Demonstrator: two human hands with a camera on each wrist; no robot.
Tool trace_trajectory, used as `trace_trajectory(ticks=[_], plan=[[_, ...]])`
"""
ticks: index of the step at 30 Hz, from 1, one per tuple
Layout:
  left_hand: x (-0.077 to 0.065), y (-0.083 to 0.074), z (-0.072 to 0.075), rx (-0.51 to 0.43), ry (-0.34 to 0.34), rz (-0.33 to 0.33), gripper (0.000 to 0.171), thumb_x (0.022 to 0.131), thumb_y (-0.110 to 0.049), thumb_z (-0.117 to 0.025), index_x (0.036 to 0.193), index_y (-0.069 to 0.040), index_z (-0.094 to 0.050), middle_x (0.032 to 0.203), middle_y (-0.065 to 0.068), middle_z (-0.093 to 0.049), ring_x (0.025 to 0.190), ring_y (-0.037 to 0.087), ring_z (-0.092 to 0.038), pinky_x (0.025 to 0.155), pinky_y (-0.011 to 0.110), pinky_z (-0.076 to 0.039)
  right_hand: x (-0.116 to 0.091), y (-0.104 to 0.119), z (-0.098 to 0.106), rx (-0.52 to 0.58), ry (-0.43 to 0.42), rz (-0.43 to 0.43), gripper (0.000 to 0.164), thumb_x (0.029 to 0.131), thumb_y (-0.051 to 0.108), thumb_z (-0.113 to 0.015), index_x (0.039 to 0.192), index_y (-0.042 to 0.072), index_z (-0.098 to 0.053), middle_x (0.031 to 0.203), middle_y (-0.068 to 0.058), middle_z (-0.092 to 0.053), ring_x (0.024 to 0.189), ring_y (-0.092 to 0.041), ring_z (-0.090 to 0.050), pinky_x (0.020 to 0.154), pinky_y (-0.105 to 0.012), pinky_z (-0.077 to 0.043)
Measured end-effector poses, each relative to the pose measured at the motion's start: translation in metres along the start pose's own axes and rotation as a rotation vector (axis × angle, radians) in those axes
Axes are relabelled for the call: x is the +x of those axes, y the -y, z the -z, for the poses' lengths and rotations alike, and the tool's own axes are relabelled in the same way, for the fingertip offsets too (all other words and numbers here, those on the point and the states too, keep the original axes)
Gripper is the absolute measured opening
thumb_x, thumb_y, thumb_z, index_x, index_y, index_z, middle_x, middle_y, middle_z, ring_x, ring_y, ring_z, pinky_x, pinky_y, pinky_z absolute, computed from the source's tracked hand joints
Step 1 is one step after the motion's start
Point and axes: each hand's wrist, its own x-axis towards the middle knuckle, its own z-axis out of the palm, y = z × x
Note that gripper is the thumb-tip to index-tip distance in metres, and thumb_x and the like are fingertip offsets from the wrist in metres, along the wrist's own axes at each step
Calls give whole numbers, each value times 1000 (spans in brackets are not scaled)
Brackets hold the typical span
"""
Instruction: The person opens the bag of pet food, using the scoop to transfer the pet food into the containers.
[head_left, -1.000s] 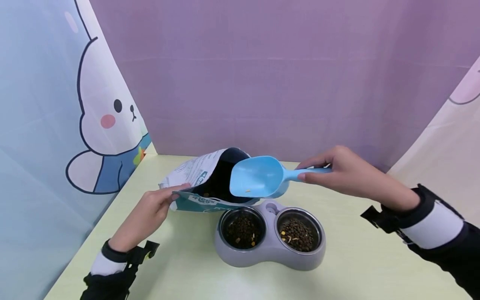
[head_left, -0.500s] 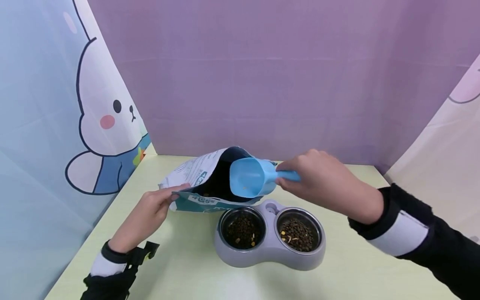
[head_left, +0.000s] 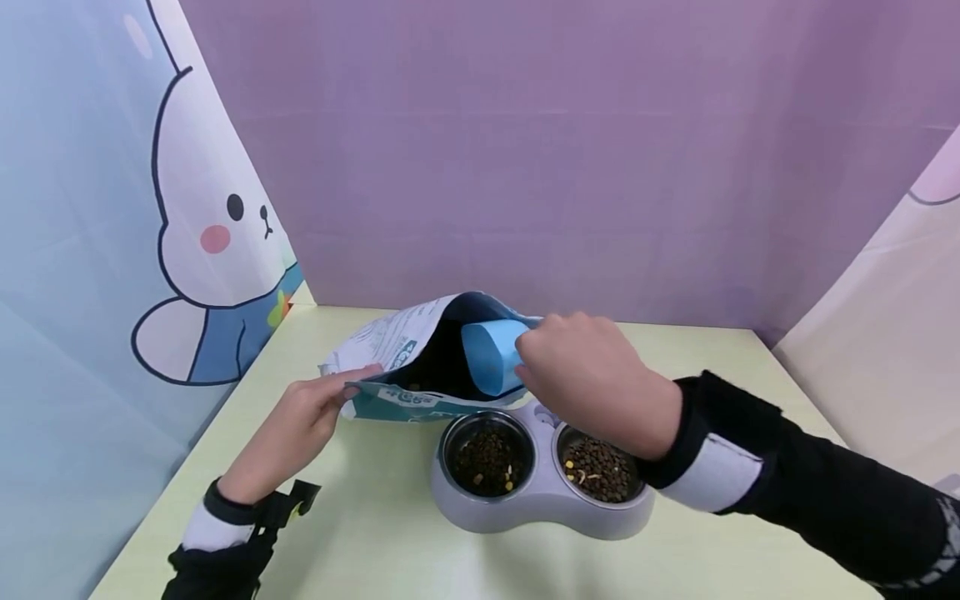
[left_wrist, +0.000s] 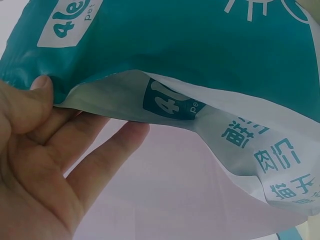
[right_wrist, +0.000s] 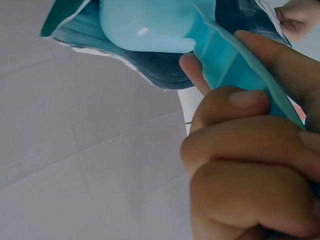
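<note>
My left hand [head_left: 296, 429] pinches the edge of a teal and white pet food bag [head_left: 375, 343], thumb on its teal front in the left wrist view. The bag lies tilted with its mouth facing right, and its inside is dark. My right hand [head_left: 588, 379] grips the handle of a light blue scoop [head_left: 491, 354], its fingers curled round it in the right wrist view. The scoop's head is at the bag's mouth, its front end within the opening. Below them stands a lilac double pet bowl [head_left: 542, 500] whose two metal bowls hold brown kibble with yellow bits.
A pale yellow-green table [head_left: 360, 533] carries the bag and bowl. A purple cloth [head_left: 525, 167] hangs behind it, and a blue cloth with a cartoon animal [head_left: 225, 242] hangs at the left. My right forearm reaches over the right bowl's edge.
My right hand has moved left and turned over, bringing the scoop further into the bag's mouth; its hollow has turned out of sight. My left hand and the bag have stayed in place.
</note>
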Motion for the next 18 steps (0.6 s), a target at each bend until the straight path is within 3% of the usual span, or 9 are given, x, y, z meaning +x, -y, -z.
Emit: trace_trajectory(ticks=[9, 18], plan=[[1, -1, 1, 2, -9, -8, 44, 86, 10, -47, 123, -14, -53, 121, 5, -55, 106, 19, -52, 82, 37, -47, 12, 10, -7, -69, -9, 24, 38, 75, -6, -45, 47, 17, -35, 52, 3, -27, 43, -12, -28, 33, -24, -23], [1, -2, 0, -6, 3, 7, 46, 86, 11, -47, 124, -15, -52, 122, 6, -54, 106, 18, -52, 82, 38, -48, 25, 14, -19, -67, 37, 49, 42, 81, -4, -46, 48, 18, -32, 52, 4, -25, 45, -12, -28, 34, -24, -23]])
